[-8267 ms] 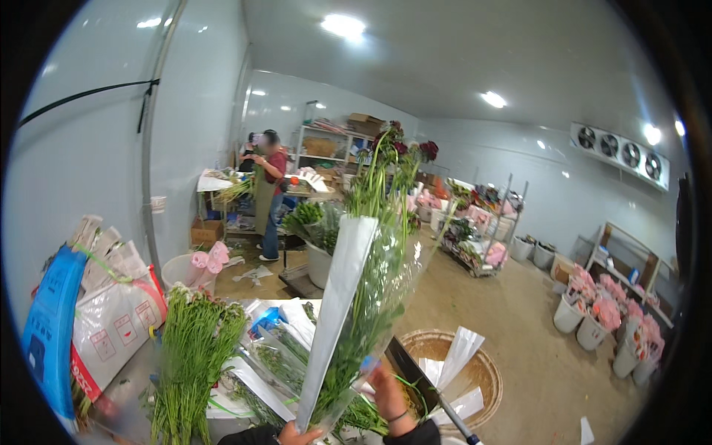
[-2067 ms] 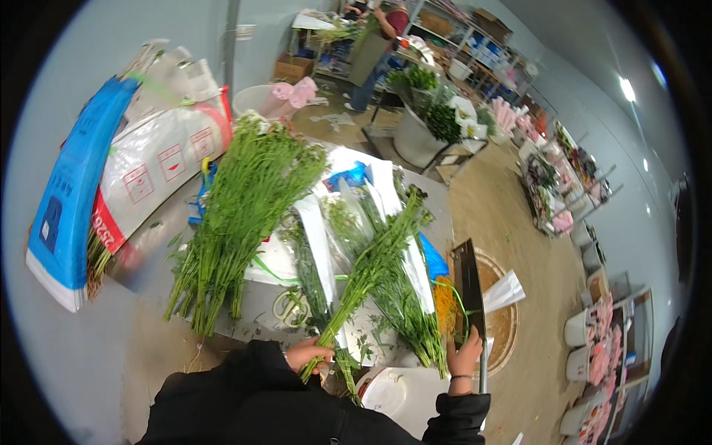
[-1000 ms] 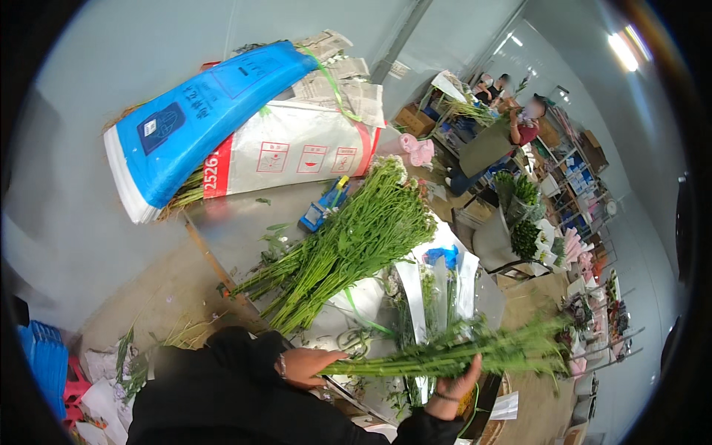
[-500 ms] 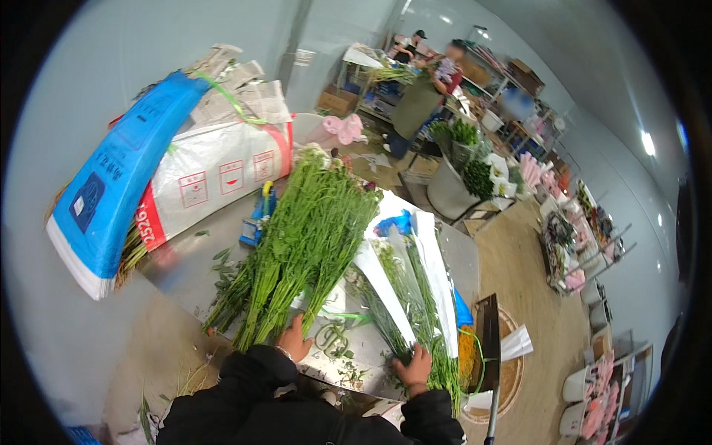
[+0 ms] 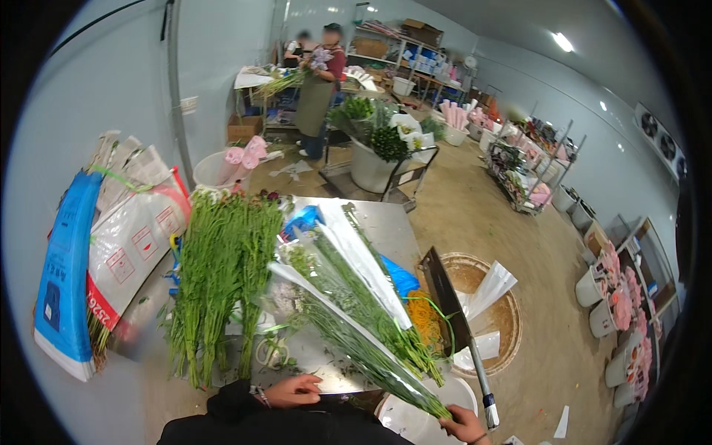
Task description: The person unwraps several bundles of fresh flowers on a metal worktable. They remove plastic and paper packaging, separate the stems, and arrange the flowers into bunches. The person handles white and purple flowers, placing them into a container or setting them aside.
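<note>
Greenery (image 5: pixel 350 343) in a clear, white-edged sleeve slants from the centre of the frame to its lower right, where a person's right hand (image 5: pixel 463 424) has its grip closed round the bare stem ends, above a white tub (image 5: pixel 406 424). The left hand (image 5: pixel 293 391), at lower centre, is loosely unclenched near the edge of the worktop (image 5: pixel 393 222), its grip holding nothing I can see. From where I stand, the low hold looks well chosen: it should spare the leaves and leave the film uncreased. Firm, not crushing, pressure would suit, since thin stalks could slip out of line or bruise. A left palm under the sleeve's middle would probably keep the far end from sagging. A second sleeved bunch (image 5: pixel 367 271) lies just beside, so films could catch. Scissors (image 5: pixel 272 353) lie between the sleeve and loose green stems (image 5: pixel 222 282) at the left.
</note>
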Demonstrator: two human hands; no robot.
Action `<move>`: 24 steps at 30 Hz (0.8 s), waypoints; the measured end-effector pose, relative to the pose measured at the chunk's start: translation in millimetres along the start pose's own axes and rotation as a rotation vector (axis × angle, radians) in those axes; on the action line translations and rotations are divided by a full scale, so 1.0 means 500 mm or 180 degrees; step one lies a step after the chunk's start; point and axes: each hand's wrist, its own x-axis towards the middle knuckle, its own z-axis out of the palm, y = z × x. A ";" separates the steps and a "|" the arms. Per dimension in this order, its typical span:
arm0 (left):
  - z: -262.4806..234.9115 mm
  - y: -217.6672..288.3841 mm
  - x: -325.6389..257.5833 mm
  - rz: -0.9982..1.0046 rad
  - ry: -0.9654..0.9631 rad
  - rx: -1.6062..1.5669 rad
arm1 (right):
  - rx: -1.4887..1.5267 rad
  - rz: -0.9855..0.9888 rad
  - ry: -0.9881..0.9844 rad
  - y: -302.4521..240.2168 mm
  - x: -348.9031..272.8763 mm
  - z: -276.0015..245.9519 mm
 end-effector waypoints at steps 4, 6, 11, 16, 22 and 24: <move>0.072 0.010 0.102 0.0608 -0.0097 0.1063 | 0.1625 0.0065 -0.0861 0.030 -0.039 -0.007; 0.101 0.043 0.131 0.0719 0.0203 0.1551 | 0.1432 -0.0096 -0.0787 0.054 0.032 0.047; 0.149 0.059 0.213 0.1638 0.1371 0.2583 | 0.2282 0.0091 -0.0593 0.029 0.209 0.180; 0.106 0.020 0.320 0.1244 0.1394 0.3647 | 0.2404 0.0254 -0.0790 0.021 0.248 0.232; 0.085 0.109 0.330 0.0563 0.0566 0.4385 | 0.2844 0.0304 -0.1168 0.022 0.188 0.195; 0.074 0.120 0.325 0.0526 0.0409 0.4490 | 0.2945 0.0293 -0.1325 0.045 0.174 0.196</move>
